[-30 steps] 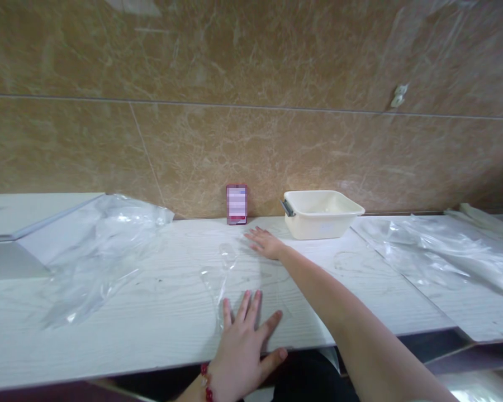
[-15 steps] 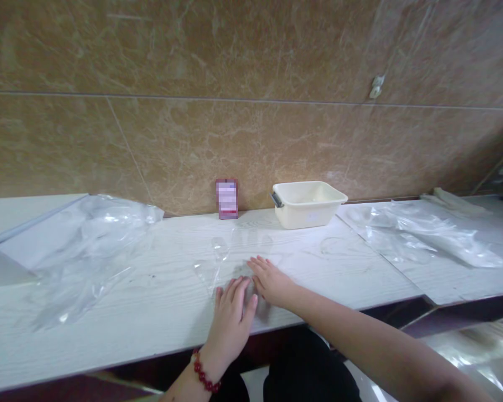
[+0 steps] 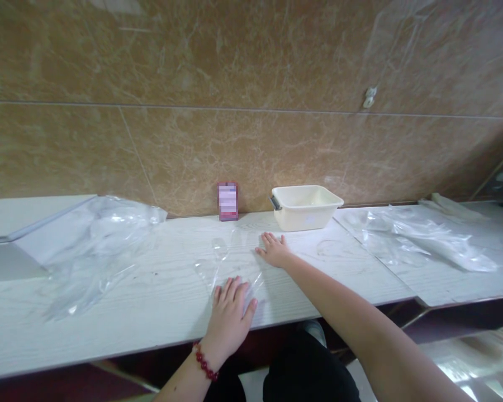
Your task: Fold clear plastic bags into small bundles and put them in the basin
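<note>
A thin clear plastic sheet [image 3: 218, 262] lies flat on the white wood-grain table [image 3: 151, 301]. My left hand [image 3: 230, 315], with a red bead bracelet on the wrist, rests palm down on the sheet's near end, fingers flat and together. Farther in, my right hand [image 3: 274, 251] lies palm down with its fingers stretched out, pressing the sheet's far right part. Neither hand grips anything.
A cream plastic tub [image 3: 305, 207] stands against the brown marble wall, with a small red box [image 3: 227, 201] to its left. Crumpled clear plastic [image 3: 96, 245] lies at the left and more plastic [image 3: 414, 234] at the right. The table's front edge runs just under my left wrist.
My right hand slid back toward me to meet the left, then moved away again toward the tub. The left hand stayed on the sheet, fingers drawn closer together.
</note>
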A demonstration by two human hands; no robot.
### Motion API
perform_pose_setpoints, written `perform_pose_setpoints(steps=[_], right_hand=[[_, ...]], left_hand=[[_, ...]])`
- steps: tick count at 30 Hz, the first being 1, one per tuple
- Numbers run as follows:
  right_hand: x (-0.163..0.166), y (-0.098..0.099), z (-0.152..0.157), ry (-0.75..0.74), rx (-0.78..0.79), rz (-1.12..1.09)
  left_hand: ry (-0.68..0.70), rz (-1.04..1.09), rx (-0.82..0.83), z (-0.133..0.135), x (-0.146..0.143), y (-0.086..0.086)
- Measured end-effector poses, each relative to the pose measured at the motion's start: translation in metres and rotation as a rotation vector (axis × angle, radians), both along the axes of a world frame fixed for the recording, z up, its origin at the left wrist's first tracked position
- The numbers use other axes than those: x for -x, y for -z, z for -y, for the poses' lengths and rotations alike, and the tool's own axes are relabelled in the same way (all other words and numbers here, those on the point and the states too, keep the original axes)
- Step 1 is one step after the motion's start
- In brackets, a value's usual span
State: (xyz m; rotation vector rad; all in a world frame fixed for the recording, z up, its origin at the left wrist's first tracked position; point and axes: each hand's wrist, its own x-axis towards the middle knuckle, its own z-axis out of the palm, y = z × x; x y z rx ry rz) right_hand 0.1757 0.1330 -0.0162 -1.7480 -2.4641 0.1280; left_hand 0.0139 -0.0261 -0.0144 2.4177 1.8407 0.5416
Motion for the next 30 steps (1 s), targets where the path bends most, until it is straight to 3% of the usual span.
perform_pose_setpoints(steps=[3, 6, 9, 13, 17, 20, 25, 30], right_hand=[[-0.001, -0.007, -0.011, 0.052, 0.023, 0.004], [0.009, -0.018, -0.003, 0.139, -0.043, -0.026], [0.027, -0.024, 0.027, 0.123, -0.104, -0.085], [0.042, -0.014, 0.073, -0.001, -0.060, -0.084], [0.041, 0.000, 0.091, -0.039, -0.091, -0.042], [0.039, 0.002, 0.090, -0.056, -0.087, -0.015], [0.041, 0.006, 0.088, -0.024, -0.137, -0.046], [0.041, 0.010, 0.087, -0.029, -0.132, -0.051]], left_hand=[[0.000, 0.064, 0.028, 0.000, 0.001, -0.002], [-0.014, 0.216, 0.068, -0.004, 0.005, -0.001], [-0.047, 0.413, 0.078, -0.011, 0.012, -0.001], [-0.049, 0.499, 0.021, -0.026, 0.018, -0.012], [0.185, 0.356, 0.008, -0.051, 0.009, -0.024], [0.347, 0.145, 0.041, -0.073, 0.004, -0.020], [0.415, -0.111, 0.080, -0.097, 0.025, -0.003], [0.443, -0.243, 0.072, -0.115, 0.058, 0.000]])
